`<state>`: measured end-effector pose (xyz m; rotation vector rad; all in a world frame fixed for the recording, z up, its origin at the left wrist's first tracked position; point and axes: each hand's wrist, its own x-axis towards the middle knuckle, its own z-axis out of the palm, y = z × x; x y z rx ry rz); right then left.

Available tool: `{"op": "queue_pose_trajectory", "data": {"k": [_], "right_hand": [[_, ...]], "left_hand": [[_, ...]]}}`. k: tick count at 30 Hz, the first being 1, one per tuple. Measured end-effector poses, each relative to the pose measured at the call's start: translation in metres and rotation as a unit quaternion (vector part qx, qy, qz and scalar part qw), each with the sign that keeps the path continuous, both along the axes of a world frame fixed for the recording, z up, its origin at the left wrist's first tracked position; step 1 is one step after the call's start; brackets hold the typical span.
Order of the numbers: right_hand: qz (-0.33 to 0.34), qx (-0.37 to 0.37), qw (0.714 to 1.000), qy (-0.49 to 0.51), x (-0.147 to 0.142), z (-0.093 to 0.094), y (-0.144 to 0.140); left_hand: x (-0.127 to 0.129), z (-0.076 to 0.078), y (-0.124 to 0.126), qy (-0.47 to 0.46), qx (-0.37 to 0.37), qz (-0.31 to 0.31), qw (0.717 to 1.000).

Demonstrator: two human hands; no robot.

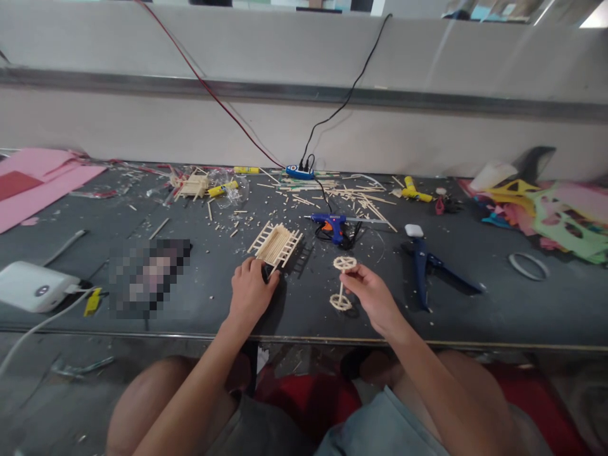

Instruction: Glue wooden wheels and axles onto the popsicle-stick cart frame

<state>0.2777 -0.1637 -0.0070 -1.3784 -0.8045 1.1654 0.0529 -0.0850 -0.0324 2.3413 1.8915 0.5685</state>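
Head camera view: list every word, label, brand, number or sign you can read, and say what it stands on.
None can be read.
Yellow glue tubes: label print too small.
White box: round mark, blurred.
Blue glue gun: no legible text.
Pixelated patch: unreadable.

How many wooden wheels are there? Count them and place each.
2, both on one axle stick held by the right hand: the upper wheel by the fingertips, the lower wheel on the table. Others may hide among scraps.

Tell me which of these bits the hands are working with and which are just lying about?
In hand:
left hand on stick frame
right hand holding wheel axle

Lying about:
glue gun
blue cutters
loose sticks
foam sheets
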Motion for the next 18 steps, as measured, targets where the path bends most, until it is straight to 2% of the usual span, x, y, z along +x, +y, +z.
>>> {"op": "queue_pose_trajectory", "data": {"k": [9, 13, 16, 18], "right_hand": [[0.001, 0.010, 1.000, 0.004, 0.002, -0.002, -0.001], [-0.003, 0.004, 1.000, -0.005, 0.002, 0.000, -0.001], [-0.015, 0.013, 1.000, -0.005, 0.002, 0.000, 0.000], [-0.028, 0.027, 0.999, -0.003, 0.003, 0.000, 0.000]], "left_hand": [[0.007, -0.004, 0.014, -0.086, 0.026, -0.024, 0.996], [0.010, -0.001, 0.019, -0.151, 0.028, -0.035, 0.988], [0.013, 0.007, 0.019, -0.246, -0.008, -0.019, 0.969], [0.017, 0.015, 0.017, -0.356, -0.061, 0.009, 0.933]]}}
